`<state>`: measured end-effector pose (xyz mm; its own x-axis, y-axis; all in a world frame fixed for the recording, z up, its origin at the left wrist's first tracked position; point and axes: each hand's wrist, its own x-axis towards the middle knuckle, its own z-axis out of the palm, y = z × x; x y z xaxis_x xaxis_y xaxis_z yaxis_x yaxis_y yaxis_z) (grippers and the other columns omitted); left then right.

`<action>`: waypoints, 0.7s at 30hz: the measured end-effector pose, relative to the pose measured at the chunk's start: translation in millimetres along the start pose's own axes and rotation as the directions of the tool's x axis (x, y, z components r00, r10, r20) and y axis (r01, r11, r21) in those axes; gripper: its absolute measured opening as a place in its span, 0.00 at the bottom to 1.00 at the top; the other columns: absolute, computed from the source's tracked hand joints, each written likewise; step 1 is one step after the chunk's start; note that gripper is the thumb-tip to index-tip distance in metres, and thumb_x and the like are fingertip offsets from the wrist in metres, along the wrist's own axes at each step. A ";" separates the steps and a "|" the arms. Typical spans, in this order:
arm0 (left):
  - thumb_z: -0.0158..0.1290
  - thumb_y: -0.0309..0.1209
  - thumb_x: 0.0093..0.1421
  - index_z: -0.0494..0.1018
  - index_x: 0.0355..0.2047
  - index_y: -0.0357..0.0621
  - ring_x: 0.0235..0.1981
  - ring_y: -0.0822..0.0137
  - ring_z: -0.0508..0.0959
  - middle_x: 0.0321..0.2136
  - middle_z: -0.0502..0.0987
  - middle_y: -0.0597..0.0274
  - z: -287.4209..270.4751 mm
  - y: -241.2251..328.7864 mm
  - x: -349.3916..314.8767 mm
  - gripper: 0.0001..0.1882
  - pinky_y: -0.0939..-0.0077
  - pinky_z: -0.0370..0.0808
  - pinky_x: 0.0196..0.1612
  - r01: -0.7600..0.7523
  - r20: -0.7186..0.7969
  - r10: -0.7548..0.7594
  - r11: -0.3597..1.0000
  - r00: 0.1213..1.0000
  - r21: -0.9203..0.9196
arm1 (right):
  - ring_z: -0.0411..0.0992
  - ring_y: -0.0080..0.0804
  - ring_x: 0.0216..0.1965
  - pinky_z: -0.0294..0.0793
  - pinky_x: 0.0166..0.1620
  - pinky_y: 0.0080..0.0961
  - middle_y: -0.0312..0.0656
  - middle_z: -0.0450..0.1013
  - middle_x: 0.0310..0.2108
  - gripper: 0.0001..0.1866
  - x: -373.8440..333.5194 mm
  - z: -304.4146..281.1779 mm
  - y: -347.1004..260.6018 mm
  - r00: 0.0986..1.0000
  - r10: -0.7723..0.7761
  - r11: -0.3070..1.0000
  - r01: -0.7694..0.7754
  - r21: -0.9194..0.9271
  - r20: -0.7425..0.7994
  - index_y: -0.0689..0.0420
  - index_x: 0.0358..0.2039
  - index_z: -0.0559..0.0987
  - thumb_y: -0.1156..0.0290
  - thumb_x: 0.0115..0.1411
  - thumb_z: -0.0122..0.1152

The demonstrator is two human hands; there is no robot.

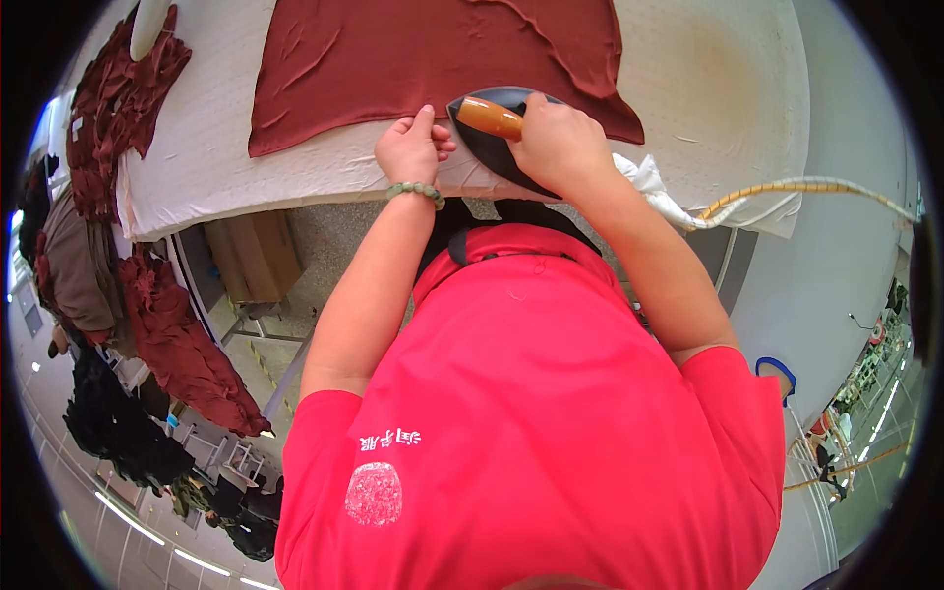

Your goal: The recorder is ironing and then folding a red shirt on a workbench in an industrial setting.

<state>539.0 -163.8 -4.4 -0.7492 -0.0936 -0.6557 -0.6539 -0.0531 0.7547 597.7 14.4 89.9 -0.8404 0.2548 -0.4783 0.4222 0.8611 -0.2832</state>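
Note:
My right hand [562,143] is wrapped round the orange-brown handle [489,118] of a clothes iron. The iron's dark soleplate [482,147] lies at the table's near edge, its tip pointing left and touching or close to the hem of a dark red cloth [433,59]. That cloth is spread over the white padded table, with a few creases toward its far part. Beside the iron's tip, my left hand [415,147] is closed with fingers curled at the cloth's near edge. Whether it pinches the hem is hidden. A beaded bracelet [415,190] circles the left wrist.
A white padded ironing table [708,128] spans the far side. A hose [787,187] and white cloth [649,187] trail right from the iron. Crumpled dark red garments [113,118] lie at the left edge; more hang [187,334] below. A cardboard box [251,256] stands under the table.

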 end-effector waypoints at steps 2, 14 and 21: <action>0.60 0.36 0.67 0.76 0.30 0.39 0.14 0.70 0.77 0.19 0.80 0.59 -6.9 2.0 1.9 0.14 0.79 0.70 0.16 0.026 0.077 -0.029 0.999 0.997 0.038 | 0.80 0.57 0.41 0.79 0.46 0.49 0.56 0.81 0.37 0.24 2.7 0.9 -13.1 1.000 -0.017 1.000 0.017 -0.023 0.012 0.60 0.49 0.77 0.55 0.61 0.65; 0.65 0.43 0.62 0.77 0.44 0.35 0.23 0.74 0.75 0.24 0.78 0.64 -195.4 91.1 84.0 0.22 0.79 0.73 0.29 -0.452 0.055 0.511 0.699 0.858 0.554 | 0.80 0.57 0.43 0.78 0.47 0.49 0.56 0.81 0.40 0.29 -2.5 10.6 -30.5 0.995 0.096 0.989 -0.094 -0.111 0.011 0.60 0.56 0.74 0.55 0.59 0.68; 0.68 0.40 0.59 0.78 0.39 0.36 0.25 0.74 0.75 0.25 0.78 0.67 -260.2 137.9 130.0 0.19 0.76 0.74 0.31 -0.385 0.223 0.391 0.406 0.893 0.829 | 0.80 0.56 0.44 0.79 0.47 0.44 0.58 0.81 0.39 0.40 -16.4 0.3 -55.1 0.980 0.187 0.982 -0.184 0.050 -0.064 0.61 0.60 0.73 0.46 0.56 0.72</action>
<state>378.8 -442.0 20.0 -0.9482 0.1172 -0.2952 -0.0649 0.8384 0.5412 588.3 -37.3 113.1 -0.7666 0.4386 -0.4690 0.5859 0.7767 -0.2314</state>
